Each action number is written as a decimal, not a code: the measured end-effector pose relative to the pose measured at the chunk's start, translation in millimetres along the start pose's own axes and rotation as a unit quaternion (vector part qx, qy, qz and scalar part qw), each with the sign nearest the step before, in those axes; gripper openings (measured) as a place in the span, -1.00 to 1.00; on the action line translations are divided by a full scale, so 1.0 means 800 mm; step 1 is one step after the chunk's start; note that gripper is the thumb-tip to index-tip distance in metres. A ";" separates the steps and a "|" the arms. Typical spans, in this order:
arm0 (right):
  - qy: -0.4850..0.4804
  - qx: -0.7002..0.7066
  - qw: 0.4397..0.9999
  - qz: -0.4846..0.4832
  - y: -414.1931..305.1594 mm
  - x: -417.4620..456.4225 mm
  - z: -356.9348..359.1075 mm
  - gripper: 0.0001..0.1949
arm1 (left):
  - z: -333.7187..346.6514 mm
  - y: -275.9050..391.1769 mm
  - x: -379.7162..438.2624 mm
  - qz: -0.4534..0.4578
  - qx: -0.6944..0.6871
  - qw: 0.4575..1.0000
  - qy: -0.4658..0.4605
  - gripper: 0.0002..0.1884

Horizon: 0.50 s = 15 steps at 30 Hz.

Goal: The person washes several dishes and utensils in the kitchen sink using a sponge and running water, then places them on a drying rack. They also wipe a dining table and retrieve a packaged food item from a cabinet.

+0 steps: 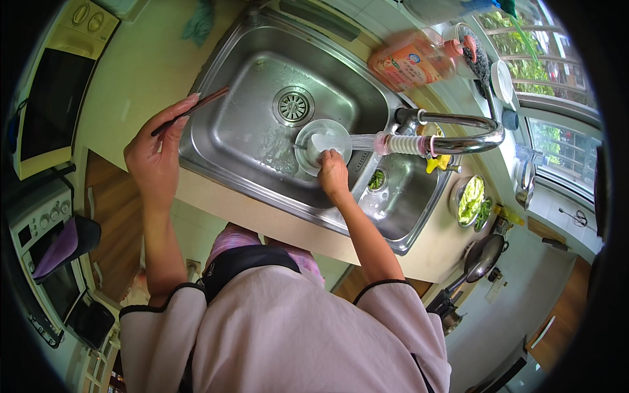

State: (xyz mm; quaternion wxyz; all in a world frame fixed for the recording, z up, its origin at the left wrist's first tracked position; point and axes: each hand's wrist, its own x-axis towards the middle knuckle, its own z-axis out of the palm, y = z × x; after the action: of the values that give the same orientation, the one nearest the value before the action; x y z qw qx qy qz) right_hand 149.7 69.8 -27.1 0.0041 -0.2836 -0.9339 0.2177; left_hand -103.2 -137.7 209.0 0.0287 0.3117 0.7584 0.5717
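Observation:
Dark wooden chopsticks (212, 97) are pinched between the fingers and thumb of my left hand (159, 130), raised over the left edge of the stainless steel sink (241, 113). Inside the large basin, my right hand (335, 174) grips a small white dish (319, 145); its exact shape is hard to make out. This dish lies in or over a pale bowl (342, 131), close to the basin's drain strainer (293, 106). Water sprays onto both from the white ribbed nozzle (405, 144) of the chrome faucet (471, 145).
Green scraps (377, 180) sit in the smaller basin's drain. A dish soap bottle (410, 61) stands behind the sink. Bowls of cut greens (471, 201) and a wok (485, 256) are to the right. A teal cloth (198, 23) lies on the left counter near a microwave (56, 98).

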 end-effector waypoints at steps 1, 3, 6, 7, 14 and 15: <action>-0.012 0.056 0.997 0.048 0.004 0.003 -0.002 -0.94 | -0.002 0.001 -0.001 -0.005 -0.010 1.000 0.002 -0.82; -0.036 0.165 0.975 0.142 0.012 0.019 -0.003 -0.89 | -0.005 0.002 -0.001 -0.015 -0.031 0.999 0.007 -0.82; 0.037 0.569 0.749 0.338 0.002 0.045 -0.019 -0.85 | -0.006 0.004 -0.004 -0.017 -0.030 0.999 -0.005 -0.83; 0.048 0.673 0.623 0.396 -0.008 0.054 -0.040 -0.84 | -0.007 0.004 -0.006 -0.013 -0.025 1.000 -0.006 -0.83; 0.102 0.644 0.654 0.385 0.043 0.058 -0.049 -0.85 | -0.010 0.007 -0.012 -0.004 -0.029 1.000 -0.003 -0.82; 0.130 0.516 0.791 0.302 0.041 0.057 -0.038 -0.85 | -0.009 0.007 -0.011 -0.010 -0.038 0.999 -0.002 -0.82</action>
State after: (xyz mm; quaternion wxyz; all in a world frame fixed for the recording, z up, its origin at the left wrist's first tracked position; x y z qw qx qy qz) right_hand 132.5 130.8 -17.9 0.2054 -0.5324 -0.5402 0.6185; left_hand -96.7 -147.4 214.1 0.0473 0.3039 0.7392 0.5992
